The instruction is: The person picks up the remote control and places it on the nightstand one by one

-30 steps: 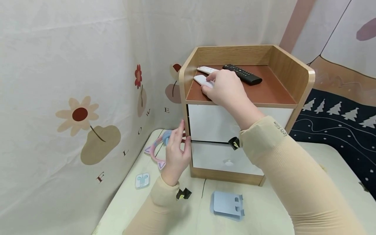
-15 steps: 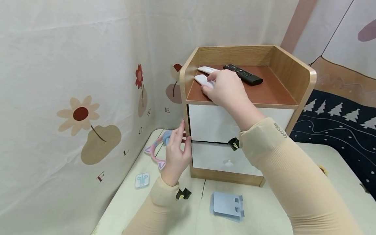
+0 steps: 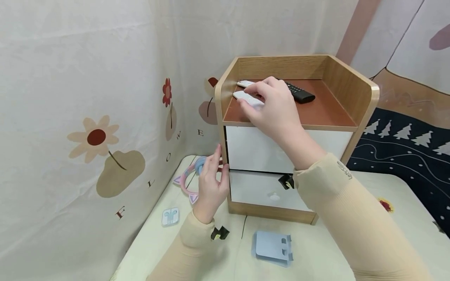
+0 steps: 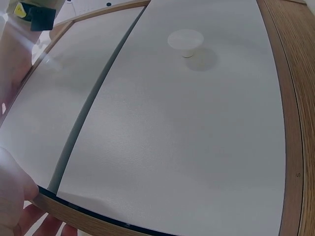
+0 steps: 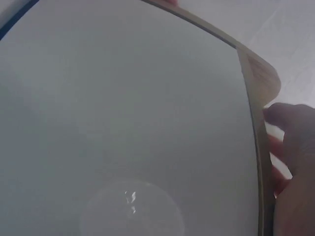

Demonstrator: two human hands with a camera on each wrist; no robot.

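Note:
A wooden two-drawer cabinet (image 3: 272, 217) carries a brown top shelf with raised sides. My right hand (image 3: 279, 107) hovers over a white remote control (image 3: 249, 99) on that shelf, thumb and fingers parted around it. Beyond lie another white remote control (image 3: 244, 83) and a black remote control (image 3: 303, 95), both partly hidden by the hand. My left hand (image 3: 212, 185) rests against the cabinet's left side, fingers straight up along it. In the left wrist view the thumb of the left hand (image 4: 12, 194) touches the front edge, near the white drawer front (image 4: 182, 137).
Left of the cabinet lie a pink and blue cat-ear headset (image 3: 186, 181) and boxed earphones (image 3: 170, 216). A folded light-blue stand (image 3: 272, 246) lies in front. A red and yellow flower (image 3: 385, 205) is at right. Printed curtains stand behind.
The right hand has loosened from the white remote control and shifted slightly up and to the right, fingers spreading apart. The remote stays on the shelf. My left hand has not moved.

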